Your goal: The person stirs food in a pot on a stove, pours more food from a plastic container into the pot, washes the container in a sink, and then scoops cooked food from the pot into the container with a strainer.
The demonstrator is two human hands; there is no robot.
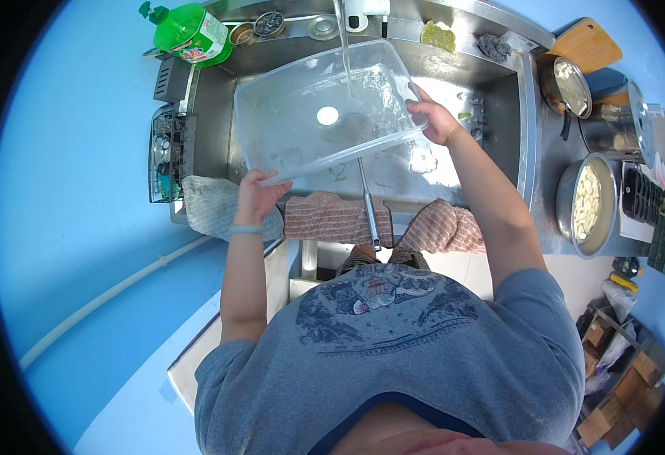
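A clear plastic tub (pixel 287 125) is held tilted over the stainless steel sink (pixel 213 108), with water from the faucet (pixel 341 23) running into it. My left hand (pixel 263 196) grips its near left corner, and my right hand (pixel 436 116) grips its right end. Some water lies inside the tub towards the right. Beneath the tub, a metal-handled utensil (pixel 369 210) leans over the sink's front edge; its far end is hidden. Along that edge lie a pale cloth (pixel 210 207) and reddish-brown striped cloths (pixel 332 219), (pixel 443 227).
A green detergent bottle (pixel 190 34) stands at the back left. A yellow-green scouring pad (pixel 439 37) and a steel wool scrubber (pixel 494 48) lie on the back ledge. On the right counter are a pan (pixel 548 85), a glass-lidded pot (pixel 611 125) and a metal bowl of pale cut pieces (pixel 565 205).
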